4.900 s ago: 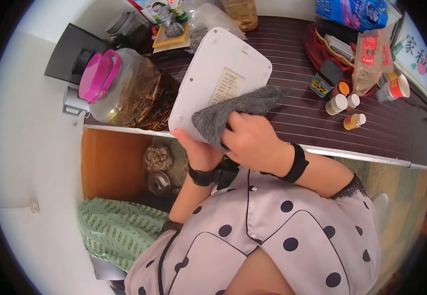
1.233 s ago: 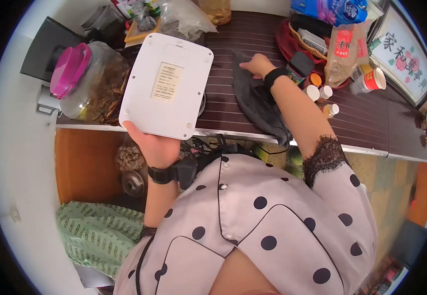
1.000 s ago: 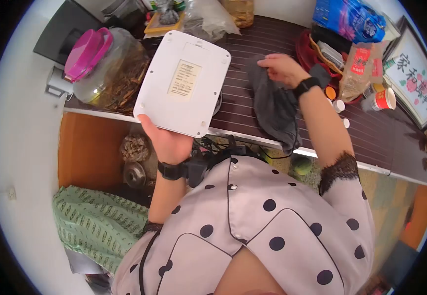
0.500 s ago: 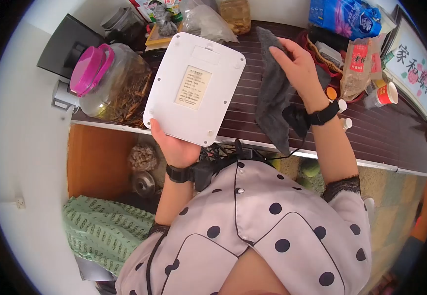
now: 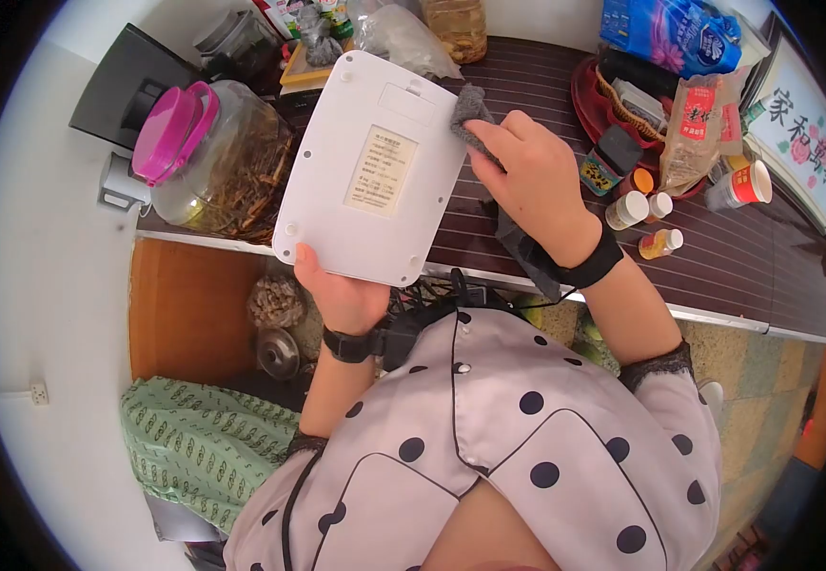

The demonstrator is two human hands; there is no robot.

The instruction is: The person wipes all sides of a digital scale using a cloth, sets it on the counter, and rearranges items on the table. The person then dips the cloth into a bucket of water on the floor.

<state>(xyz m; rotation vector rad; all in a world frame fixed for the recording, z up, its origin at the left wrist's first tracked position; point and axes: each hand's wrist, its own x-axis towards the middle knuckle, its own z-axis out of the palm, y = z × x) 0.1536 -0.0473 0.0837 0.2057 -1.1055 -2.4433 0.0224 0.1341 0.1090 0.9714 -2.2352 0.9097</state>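
A white flat device with rounded corners and a printed label faces me, tilted above the front edge of the dark striped table. My left hand grips its lower edge, thumb on the near face and the other fingers hidden behind it. My right hand pinches a grey cloth at the device's upper right corner. The rest of the cloth hangs below that hand, partly hidden by the wrist.
On the dark table, a large jar with a pink lid stands left. Several small bottles, a paper cup and a red tray are right. A framed picture leans behind.
My right hand has moved left with the cloth, from beside the device to its upper right corner. Earlier, the cloth hung spread out over the table. The small bottles are now less hidden.
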